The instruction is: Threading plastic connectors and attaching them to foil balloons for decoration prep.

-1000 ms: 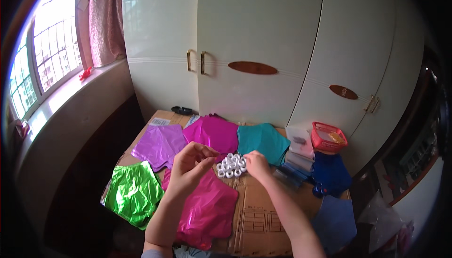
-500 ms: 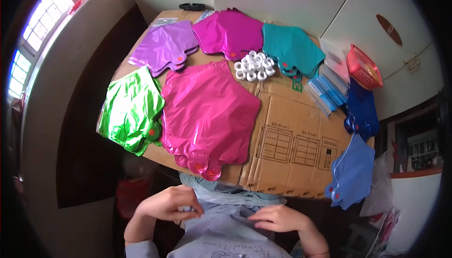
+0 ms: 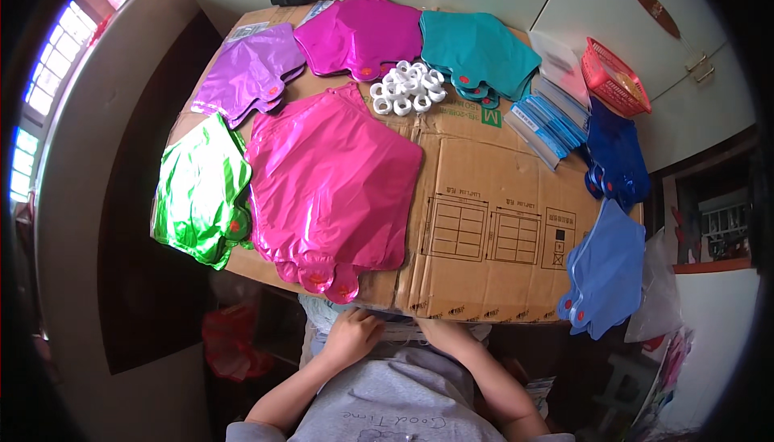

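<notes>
My left hand (image 3: 355, 335) is down at the front edge of the cardboard, over pale plastic (image 3: 320, 313) in my lap. Its fingers are curled, and anything inside them is hidden. To its right, my right hand (image 3: 443, 334) reaches to the same edge with its fingers out of sight. Just beyond lies a large stack of pink foil balloons (image 3: 334, 180), flat, with rounded tabs at the near end. A pile of small white rings (image 3: 409, 87) sits past the stack. Neither hand touches the balloons or the rings.
Flat foil stacks in green (image 3: 201, 192), lilac (image 3: 248, 71), magenta (image 3: 363, 37), teal (image 3: 480, 55), dark blue (image 3: 617, 152) and light blue (image 3: 609, 268) ring the cardboard (image 3: 484, 176). Blue-and-clear packets (image 3: 548, 129) and a red basket (image 3: 614, 79) are at the right.
Both hands have moved forward from in front of my chest to the cardboard's near edge. The view has shifted slightly; the stacks and rings keep their places.
</notes>
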Available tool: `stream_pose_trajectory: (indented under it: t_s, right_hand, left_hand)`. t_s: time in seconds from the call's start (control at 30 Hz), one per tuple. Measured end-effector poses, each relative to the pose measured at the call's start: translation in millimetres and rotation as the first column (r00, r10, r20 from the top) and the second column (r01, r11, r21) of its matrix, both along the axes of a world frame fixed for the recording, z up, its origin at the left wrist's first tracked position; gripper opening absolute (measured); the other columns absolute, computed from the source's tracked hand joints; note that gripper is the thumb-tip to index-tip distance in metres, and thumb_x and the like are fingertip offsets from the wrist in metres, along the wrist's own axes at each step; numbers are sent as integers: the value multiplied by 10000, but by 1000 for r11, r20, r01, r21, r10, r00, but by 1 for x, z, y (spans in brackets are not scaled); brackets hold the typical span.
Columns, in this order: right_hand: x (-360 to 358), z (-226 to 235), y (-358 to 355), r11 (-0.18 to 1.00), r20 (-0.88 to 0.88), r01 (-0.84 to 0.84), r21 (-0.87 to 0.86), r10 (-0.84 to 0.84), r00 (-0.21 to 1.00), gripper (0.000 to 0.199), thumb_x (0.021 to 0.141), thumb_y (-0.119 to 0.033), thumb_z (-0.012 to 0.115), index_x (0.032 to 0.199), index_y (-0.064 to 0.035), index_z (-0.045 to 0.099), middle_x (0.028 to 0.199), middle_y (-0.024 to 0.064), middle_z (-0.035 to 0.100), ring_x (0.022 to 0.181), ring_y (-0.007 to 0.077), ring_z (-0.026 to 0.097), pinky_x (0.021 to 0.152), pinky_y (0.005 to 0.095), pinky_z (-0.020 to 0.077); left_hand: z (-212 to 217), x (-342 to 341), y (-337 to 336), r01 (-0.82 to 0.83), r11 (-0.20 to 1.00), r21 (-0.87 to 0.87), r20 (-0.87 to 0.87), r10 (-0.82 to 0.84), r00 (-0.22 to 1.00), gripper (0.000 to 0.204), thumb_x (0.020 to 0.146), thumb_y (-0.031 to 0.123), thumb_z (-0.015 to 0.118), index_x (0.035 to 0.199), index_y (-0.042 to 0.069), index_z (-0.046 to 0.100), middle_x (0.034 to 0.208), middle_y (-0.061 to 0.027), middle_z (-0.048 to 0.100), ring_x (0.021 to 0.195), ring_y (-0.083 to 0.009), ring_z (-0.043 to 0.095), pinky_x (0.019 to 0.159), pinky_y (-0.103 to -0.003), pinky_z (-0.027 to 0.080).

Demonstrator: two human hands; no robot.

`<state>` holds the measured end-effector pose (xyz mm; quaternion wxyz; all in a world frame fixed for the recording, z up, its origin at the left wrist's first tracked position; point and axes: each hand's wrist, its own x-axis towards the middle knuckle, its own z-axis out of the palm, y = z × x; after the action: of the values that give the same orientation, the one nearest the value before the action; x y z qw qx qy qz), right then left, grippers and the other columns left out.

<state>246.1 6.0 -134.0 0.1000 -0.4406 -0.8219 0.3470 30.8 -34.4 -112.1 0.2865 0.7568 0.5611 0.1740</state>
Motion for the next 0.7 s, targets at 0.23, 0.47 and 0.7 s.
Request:
stream_pose_trajectory:
  t_s: [0.23, 0.47, 0.7]
  right_hand:
    - [-7, -53, -4, 997, 45, -82, 13, 81, 996, 269, 894, -175, 464, 1103, -33, 557, 1076, 195, 579, 1009, 379, 538, 880, 438, 408]
    - [-4, 13, 6, 997, -153, 72, 34, -66, 986, 239, 893, -232, 525, 1007, -34, 596, 988, 169, 612, 925, 347, 575, 820, 438, 433]
    - [6, 35, -7, 978, -302, 43, -202, -104, 948, 137, 853, -168, 586, 896, -38, 588, 854, 132, 614, 843, 314, 590, 749, 388, 450]
  left_hand:
    - [-4, 18, 5, 13, 998, 64, 3, -13, 1000, 189, 715, 149, 663, 881, 60, 660, 808, -128, 636, 779, -322, 591, 729, -416, 464]
    - [-1, 23, 16, 56, 998, -29, 216, -48, 975, 195, 765, 161, 641, 904, 25, 652, 683, -158, 615, 633, -329, 608, 597, -392, 480]
    - [30, -59, 23, 127, 884, -451, 286, 8, 958, 167, 807, 178, 638, 896, 39, 664, 782, -114, 650, 706, -228, 628, 638, -331, 501]
